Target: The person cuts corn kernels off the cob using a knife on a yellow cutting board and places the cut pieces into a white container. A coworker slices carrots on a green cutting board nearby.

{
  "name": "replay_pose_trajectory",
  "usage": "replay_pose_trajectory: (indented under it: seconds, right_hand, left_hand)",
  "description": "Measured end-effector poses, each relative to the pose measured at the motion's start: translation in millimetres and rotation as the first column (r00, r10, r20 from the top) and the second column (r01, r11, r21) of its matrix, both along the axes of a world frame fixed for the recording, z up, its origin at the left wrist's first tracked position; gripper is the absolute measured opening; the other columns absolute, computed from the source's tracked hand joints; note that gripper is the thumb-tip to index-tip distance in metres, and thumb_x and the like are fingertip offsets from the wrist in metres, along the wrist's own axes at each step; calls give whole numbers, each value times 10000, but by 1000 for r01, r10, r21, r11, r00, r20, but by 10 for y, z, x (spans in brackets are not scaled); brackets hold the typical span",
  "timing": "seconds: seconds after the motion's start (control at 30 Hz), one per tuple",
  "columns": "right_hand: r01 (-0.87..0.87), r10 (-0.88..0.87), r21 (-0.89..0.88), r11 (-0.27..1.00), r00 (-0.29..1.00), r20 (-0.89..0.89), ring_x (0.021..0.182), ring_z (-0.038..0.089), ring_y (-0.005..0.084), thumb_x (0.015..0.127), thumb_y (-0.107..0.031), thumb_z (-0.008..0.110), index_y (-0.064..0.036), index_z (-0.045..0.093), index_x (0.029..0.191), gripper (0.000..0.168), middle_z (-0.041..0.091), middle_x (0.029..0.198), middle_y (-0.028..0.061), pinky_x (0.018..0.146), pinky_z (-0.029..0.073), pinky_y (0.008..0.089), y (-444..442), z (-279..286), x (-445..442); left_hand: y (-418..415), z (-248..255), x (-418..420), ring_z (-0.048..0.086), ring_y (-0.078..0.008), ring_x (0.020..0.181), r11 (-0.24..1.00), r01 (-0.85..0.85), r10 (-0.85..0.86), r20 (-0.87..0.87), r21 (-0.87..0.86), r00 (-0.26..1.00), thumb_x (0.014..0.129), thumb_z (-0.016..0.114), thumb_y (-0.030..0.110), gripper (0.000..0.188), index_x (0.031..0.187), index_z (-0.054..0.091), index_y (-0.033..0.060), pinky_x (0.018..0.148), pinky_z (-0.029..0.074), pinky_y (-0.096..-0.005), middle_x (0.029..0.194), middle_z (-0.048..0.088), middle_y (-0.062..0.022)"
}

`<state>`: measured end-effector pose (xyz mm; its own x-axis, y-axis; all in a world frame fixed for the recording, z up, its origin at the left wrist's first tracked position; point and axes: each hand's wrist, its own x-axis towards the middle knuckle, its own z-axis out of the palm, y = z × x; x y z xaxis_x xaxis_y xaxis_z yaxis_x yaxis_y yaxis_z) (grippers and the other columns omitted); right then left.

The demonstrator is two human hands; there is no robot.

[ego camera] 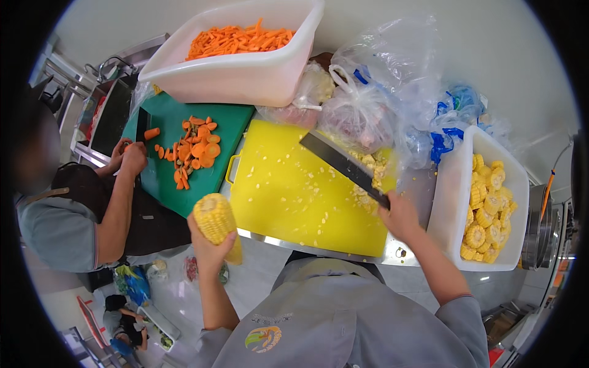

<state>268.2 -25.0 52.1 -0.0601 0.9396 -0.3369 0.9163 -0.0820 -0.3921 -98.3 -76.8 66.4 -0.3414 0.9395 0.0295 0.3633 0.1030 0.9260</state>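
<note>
My left hand point(209, 250) grips an ear of corn point(214, 218), cut flat at its upper end, just off the near left side of a yellow cutting board point(280, 193). In my right hand point(402, 218) is the handle of a cleaver point(343, 163), its broad blade slanting to the upper left over the board. Loose kernels dot the yellow surface. Chopped corn pieces point(375, 168) lie by the board's far right edge, partly behind the blade. To my right, a white tub point(448, 198) holds many cut corn rounds point(487, 214).
A co-worker point(110, 202) at my left cuts carrot on a green board point(230, 133) bearing carrot slices point(198, 145). Behind stands a white tub point(221, 78) of carrot sticks point(239, 41). Tied plastic bags point(356, 108) line the wall. Another person point(124, 322) works low at the back left.
</note>
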Motion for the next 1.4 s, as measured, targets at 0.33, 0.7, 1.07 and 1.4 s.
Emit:
replay_pose_trajectory:
  seconds: [0.33,0.7,1.07,1.4]
  right_hand:
    - [-112,-462,-660,743,627,-627,390,389,78,825,-344,497,-43,476,750,311,411,505,-9,383,352,234,-537,-536,-863]
    - [-116,-119,-441,890,875,-469,543,506,198,814,-336,502,4,510,778,342,512,591,118,534,415,321,-751,-155,-230]
    - [-19,-316,-603,798,838,-445,474,492,134,808,-357,507,-2,518,765,358,494,541,62,467,406,271,-723,-471,139]
    - [235,-186,30,972,836,-516,639,543,345,816,-188,502,-5,460,946,229,565,695,171,579,434,379,-739,-100,27]
  left_hand:
    - [-122,49,-202,472,-191,927,998,-61,61,42,1,997,561,703,185,747,1166,296,22,806,390,-303,1029,449,-105]
    - [-296,16,-56,476,-193,929,996,-87,88,17,-20,996,563,706,198,748,1169,299,32,803,393,-303,1032,457,-102]
    - [-214,126,305,504,-203,913,976,125,-124,20,-178,992,576,698,177,698,1138,319,14,783,415,-317,1028,479,-119]
    - [524,-599,1110,465,-315,977,719,623,-692,-236,-309,682,570,726,241,690,1121,416,-35,841,388,-355,1059,460,-205]
